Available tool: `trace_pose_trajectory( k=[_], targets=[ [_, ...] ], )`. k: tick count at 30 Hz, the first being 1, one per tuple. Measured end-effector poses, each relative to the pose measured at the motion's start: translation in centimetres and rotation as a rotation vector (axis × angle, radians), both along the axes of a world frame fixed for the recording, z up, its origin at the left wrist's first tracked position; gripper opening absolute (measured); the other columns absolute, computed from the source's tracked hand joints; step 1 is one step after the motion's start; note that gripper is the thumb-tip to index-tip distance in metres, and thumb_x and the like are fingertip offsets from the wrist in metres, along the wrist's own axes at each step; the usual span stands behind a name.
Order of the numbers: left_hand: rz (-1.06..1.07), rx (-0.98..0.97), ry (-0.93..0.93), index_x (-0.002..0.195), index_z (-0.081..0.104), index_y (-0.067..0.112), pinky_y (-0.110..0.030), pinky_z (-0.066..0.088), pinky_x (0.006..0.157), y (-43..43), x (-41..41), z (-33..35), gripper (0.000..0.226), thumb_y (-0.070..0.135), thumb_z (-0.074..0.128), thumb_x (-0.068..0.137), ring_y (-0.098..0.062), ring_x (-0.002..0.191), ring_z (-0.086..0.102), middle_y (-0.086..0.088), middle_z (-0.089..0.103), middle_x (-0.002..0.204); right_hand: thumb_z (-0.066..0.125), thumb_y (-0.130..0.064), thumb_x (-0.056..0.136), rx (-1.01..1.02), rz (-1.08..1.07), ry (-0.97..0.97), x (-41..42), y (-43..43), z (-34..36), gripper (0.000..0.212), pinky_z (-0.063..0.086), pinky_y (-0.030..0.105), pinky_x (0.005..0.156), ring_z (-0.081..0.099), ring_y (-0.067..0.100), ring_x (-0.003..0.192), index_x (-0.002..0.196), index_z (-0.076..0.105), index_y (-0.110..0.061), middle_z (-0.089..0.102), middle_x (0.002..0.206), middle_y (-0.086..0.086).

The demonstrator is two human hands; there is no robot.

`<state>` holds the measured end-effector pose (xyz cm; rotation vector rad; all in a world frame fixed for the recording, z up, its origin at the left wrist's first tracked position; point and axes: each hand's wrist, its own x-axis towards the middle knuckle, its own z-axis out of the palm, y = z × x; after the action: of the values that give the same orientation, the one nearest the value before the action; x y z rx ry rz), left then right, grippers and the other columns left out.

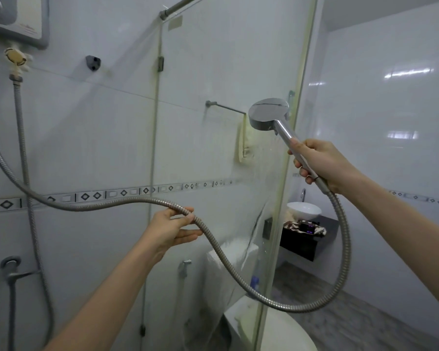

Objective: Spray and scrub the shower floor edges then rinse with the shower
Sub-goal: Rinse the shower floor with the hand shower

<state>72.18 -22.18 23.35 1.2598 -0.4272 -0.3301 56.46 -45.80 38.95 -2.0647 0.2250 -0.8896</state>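
My right hand (pixel 319 160) grips the handle of a chrome shower head (pixel 268 112), held up at chest height with its round face turned toward the glass partition (pixel 213 135). From the handle a ribbed metal hose (pixel 238 272) loops down and back to the left. My left hand (pixel 173 228) pinches this hose between thumb and fingers, lifting it. Water streaks and droplets show on the glass below the shower head. The shower floor is out of view.
A water heater (pixel 15 19) hangs at top left with a valve (pixel 17 59) and hose under it. A grey wall holder (pixel 93 62) is empty. Behind the glass stand a toilet (pixel 238 274) and a white basin (pixel 303 210) on a dark counter.
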Motion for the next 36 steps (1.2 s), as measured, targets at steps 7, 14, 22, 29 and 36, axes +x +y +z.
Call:
trace_pose_trajectory(
  k=[7,14,22,29,36],
  targets=[
    [-0.006,0.016,-0.015,0.104,0.061,0.010,-0.029,0.063,0.060,-0.4,0.3,0.0,0.010,0.002,0.057,0.099,-0.026,0.066,0.076,-0.016,0.073,0.099,0.053,-0.047,0.093,0.012,0.018,0.015,0.4,-0.3,-1.1,0.045,0.040,0.027,0.044,0.046,0.014,0.048,0.104,0.061,-0.004,0.054,0.068,0.005],
    [0.046,0.039,-0.021,0.106,0.060,0.009,-0.029,0.063,0.062,1.0,1.7,-0.5,0.011,0.001,0.056,0.100,-0.023,0.062,0.075,-0.015,0.072,0.098,0.051,-0.045,0.095,0.044,0.055,-0.041,4.0,0.5,-2.8,0.045,0.040,0.026,0.044,0.046,0.014,0.047,0.104,0.060,-0.002,0.053,0.068,0.005],
    [0.150,0.060,0.000,0.114,0.060,0.006,-0.029,0.063,0.062,3.1,4.2,-1.7,0.016,0.000,0.056,0.099,-0.022,0.060,0.075,-0.016,0.072,0.100,0.048,-0.044,0.096,0.060,0.105,-0.078,11.2,1.3,-4.8,0.039,0.042,0.025,0.042,0.049,0.013,0.047,0.097,0.058,-0.007,0.055,0.068,0.005],
    [0.231,0.091,0.023,0.120,0.060,0.003,-0.029,0.063,0.065,4.3,6.6,-3.3,0.021,0.001,0.057,0.099,-0.029,0.075,0.073,-0.016,0.072,0.100,0.048,-0.043,0.097,0.105,0.146,-0.085,17.8,1.9,-6.6,0.039,0.045,0.026,0.044,0.050,0.014,0.051,0.097,0.058,-0.005,0.055,0.071,0.005],
    [0.304,0.120,0.028,0.119,0.061,0.004,-0.027,0.063,0.064,4.7,8.1,-4.1,0.020,0.000,0.055,0.100,-0.032,0.082,0.073,-0.020,0.071,0.110,0.049,-0.045,0.096,0.164,0.204,-0.096,24.7,2.1,-8.5,0.040,0.045,0.028,0.048,0.052,0.015,0.054,0.096,0.057,-0.006,0.056,0.071,0.005]
  ],
)
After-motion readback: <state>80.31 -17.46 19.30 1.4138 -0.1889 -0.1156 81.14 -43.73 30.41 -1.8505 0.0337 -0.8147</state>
